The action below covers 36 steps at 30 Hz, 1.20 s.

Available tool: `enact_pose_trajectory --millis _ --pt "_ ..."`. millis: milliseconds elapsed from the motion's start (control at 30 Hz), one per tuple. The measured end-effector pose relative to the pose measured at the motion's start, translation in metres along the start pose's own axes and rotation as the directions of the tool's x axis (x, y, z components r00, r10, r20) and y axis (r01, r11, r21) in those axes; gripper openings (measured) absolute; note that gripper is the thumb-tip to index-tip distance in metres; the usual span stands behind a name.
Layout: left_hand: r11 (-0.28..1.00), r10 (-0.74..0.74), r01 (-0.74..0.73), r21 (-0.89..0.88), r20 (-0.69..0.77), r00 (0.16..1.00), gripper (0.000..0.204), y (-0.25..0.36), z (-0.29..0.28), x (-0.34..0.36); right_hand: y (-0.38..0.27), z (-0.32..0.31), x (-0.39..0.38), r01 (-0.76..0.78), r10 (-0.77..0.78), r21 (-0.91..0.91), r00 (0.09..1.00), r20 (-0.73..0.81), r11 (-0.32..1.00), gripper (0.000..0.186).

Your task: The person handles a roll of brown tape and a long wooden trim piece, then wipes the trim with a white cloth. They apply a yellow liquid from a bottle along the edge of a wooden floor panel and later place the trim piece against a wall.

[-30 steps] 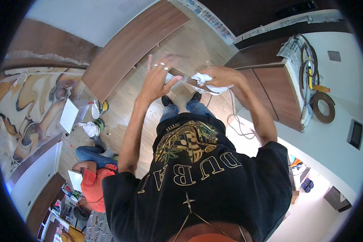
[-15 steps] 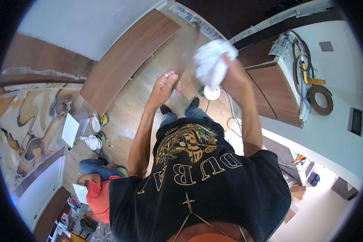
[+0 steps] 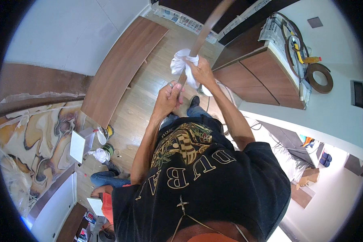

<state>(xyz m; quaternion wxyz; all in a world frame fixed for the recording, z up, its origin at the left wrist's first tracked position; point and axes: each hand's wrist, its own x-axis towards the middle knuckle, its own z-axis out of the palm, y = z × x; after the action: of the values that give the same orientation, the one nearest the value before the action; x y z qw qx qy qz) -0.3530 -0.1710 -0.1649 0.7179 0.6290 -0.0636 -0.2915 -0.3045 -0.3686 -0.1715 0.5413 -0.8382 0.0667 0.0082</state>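
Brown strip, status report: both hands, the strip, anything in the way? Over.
Left hand gripping brown strip. Right hand holding white cloth against it, farther up. Wood-fronted cabinet off to the right.

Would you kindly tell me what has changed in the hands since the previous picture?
The right hand has brought the white cloth leftward onto the brown strip, taking hold of it there. The left hand keeps its hold lower down; the wood-grain panel stayed put.
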Motion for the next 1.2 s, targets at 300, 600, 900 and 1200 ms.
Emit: enact_pose_trajectory --millis 300,600,900,1200 --pt "0.998 -0.044 0.045 -0.043 0.029 0.999 0.031 0.024 0.006 -0.049 0.037 -0.092 0.068 0.338 -0.529 -0.708 0.847 -0.059 0.62 0.041" --pt "0.999 -0.032 0.032 -0.013 0.04 0.999 0.032 0.022 0.006 -0.077 0.029 -0.159 0.11 0.314 -0.619 -0.849 0.785 -0.019 0.425 0.044" --pt "0.994 0.023 -0.043 0.098 0.191 0.981 0.034 0.012 0.006 -0.073 0.058 -0.266 0.108 0.125 -0.657 -0.83 0.679 -0.328 0.543 0.042" --pt "0.989 -0.074 0.047 0.14 0.194 0.978 0.035 0.041 -0.037 -0.045 0.08 -0.436 0.066 -0.377 -0.483 -0.844 0.697 -0.529 0.381 0.05"
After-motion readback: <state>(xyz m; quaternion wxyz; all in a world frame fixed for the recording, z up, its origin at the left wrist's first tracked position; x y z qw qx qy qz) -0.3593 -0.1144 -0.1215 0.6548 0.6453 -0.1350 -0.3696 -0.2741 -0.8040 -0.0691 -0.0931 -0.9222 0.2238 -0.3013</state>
